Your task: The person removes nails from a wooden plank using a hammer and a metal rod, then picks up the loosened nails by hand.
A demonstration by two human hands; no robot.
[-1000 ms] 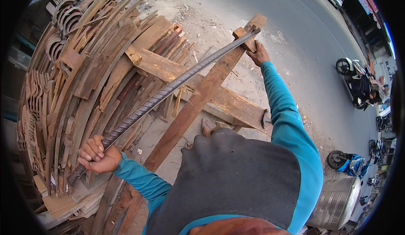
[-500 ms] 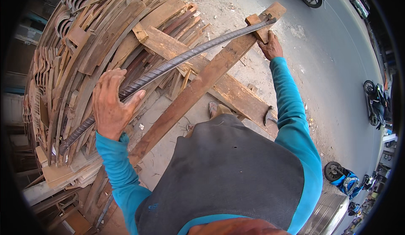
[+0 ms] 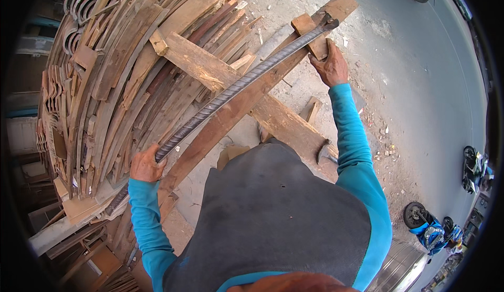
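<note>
My left hand (image 3: 148,165) is closed around the lower part of a long ribbed steel pry bar (image 3: 226,93). The bar slants up to the far right, where its bent tip meets a long plank (image 3: 210,137) near the plank's far end. Under the bar there, a small wood block (image 3: 301,24) lies across the plank. My right hand (image 3: 332,67) grips the block's near end, fingers partly hidden. A second, thick plank (image 3: 286,118) crosses beneath the long one. On its near right part lies a hammer (image 3: 326,153).
A tall pile of old boards (image 3: 131,66) fills the left side, with curved wooden pieces (image 3: 81,3) at its back. A wood offcut (image 3: 312,109) lies beyond the crossing plank. Right of me is a road (image 3: 436,82) with parked motorbikes (image 3: 428,226).
My left hand, spread against the bar before, has closed around it and moved down and nearer to me. The bar's lower end has come down with it. My right hand stays at the block.
</note>
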